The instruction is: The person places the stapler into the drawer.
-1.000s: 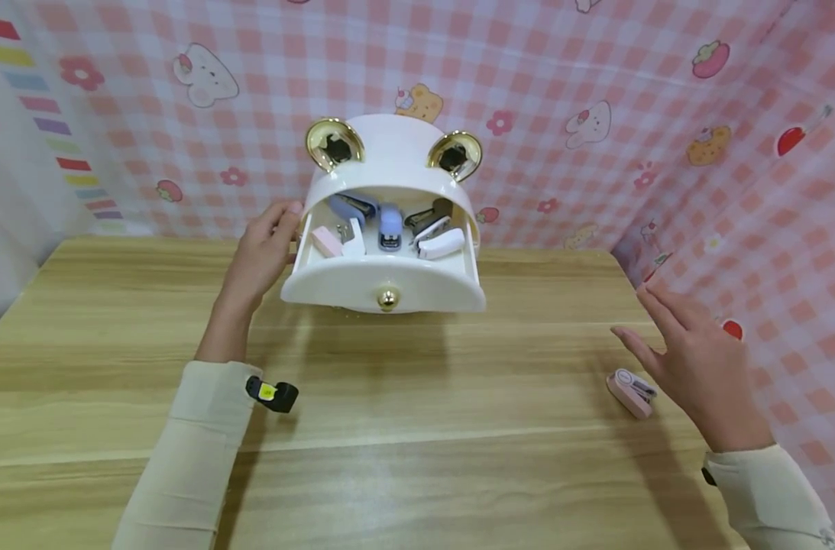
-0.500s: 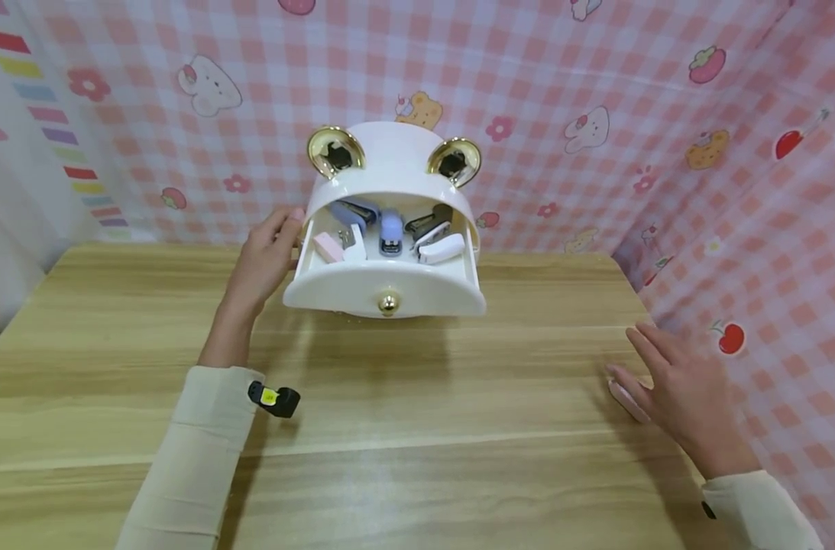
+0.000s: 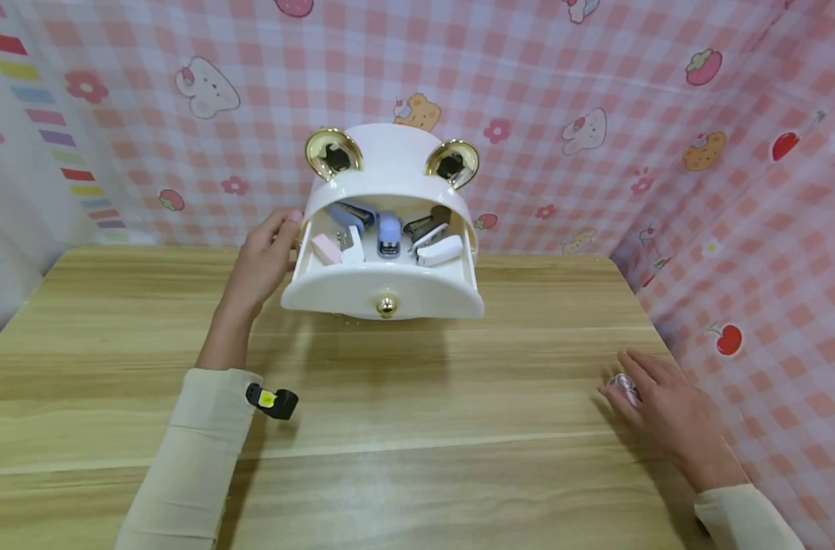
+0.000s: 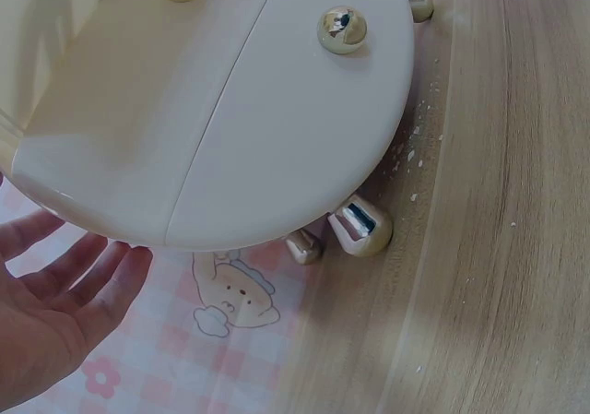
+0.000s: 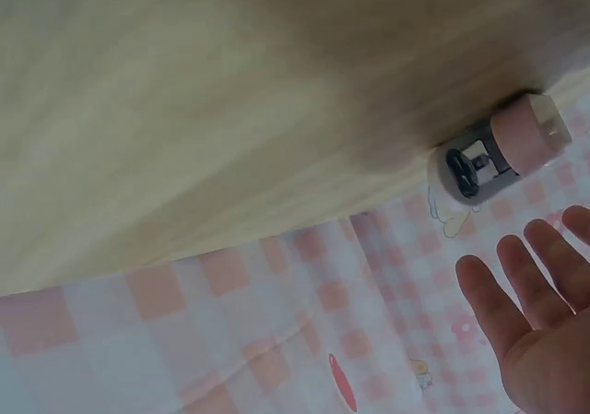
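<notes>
A white cabinet [image 3: 389,156] with gold ear-like trims stands at the back of the wooden table. Its drawer [image 3: 417,289] is pulled out and holds several small staplers, including a blue one [image 3: 389,233] and a white one [image 3: 440,250]. My left hand [image 3: 260,252] rests its relaxed fingers against the cabinet's left side, as the left wrist view also shows. Over at the right, my right hand [image 3: 671,412] is spread just above a pink and white stapler [image 5: 524,137], thumb and fingers on either side. The right wrist view shows those fingers extended, apart from the stapler.
A gold knob [image 3: 386,305] is on the drawer front. Gold feet [image 4: 361,227] lift the cabinet off the table [image 3: 389,458], with small white crumbs near them. Pink checked cloth [image 3: 548,99] hangs behind and along the right edge.
My right hand has come down and toward me over the pink and white stapler, now covering most of it. The left hand stays at the cabinet's side, and the drawer has not moved.
</notes>
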### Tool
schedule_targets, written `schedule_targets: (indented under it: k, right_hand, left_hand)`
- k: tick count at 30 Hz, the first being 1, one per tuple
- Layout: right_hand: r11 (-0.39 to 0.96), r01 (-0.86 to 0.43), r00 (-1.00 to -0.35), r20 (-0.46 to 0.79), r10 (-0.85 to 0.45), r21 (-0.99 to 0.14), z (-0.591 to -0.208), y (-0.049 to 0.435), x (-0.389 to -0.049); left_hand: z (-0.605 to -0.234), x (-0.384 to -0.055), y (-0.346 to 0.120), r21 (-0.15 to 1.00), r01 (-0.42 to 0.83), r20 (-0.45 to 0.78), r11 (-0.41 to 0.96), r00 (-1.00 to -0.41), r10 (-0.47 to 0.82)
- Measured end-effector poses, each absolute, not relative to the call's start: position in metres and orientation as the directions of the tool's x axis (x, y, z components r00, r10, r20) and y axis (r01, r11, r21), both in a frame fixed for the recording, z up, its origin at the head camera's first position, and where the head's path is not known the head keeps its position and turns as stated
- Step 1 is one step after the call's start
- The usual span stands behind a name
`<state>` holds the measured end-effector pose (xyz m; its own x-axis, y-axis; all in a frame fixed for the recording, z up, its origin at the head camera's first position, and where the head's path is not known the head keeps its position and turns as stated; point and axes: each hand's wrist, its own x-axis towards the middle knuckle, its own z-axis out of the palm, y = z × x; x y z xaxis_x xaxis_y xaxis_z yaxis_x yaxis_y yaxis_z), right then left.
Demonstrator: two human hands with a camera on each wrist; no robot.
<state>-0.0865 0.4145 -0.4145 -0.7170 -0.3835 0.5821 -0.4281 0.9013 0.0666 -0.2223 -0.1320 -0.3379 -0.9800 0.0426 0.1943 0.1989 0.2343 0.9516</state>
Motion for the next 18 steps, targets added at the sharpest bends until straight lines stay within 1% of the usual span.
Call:
schedule_targets:
  k: [3, 15, 18]
  right_hand:
    - [0.909, -0.412, -0.730, 0.575, -0.370, 0.063, -0.417, 0.415, -0.086]
    - [0.941, -0.338, -0.826, 0.471, -0.308, 0.023, -0.423, 0.420, -0.078]
    - [0.944, -0.328, -0.833, 0.460, -0.307, 0.038, -0.427, 0.420, -0.076]
  left_hand:
    - [-0.339, -0.222, -0.133, 0.950, 0.201, 0.198, 0.238, -0.980, 0.038]
    - [-0.339, -0.221, -0.132, 0.952, 0.196, 0.192, 0.235, -0.981, 0.040]
    - [-0.339, -0.221, -0.133, 0.951, 0.196, 0.192, 0.239, -0.981, 0.039]
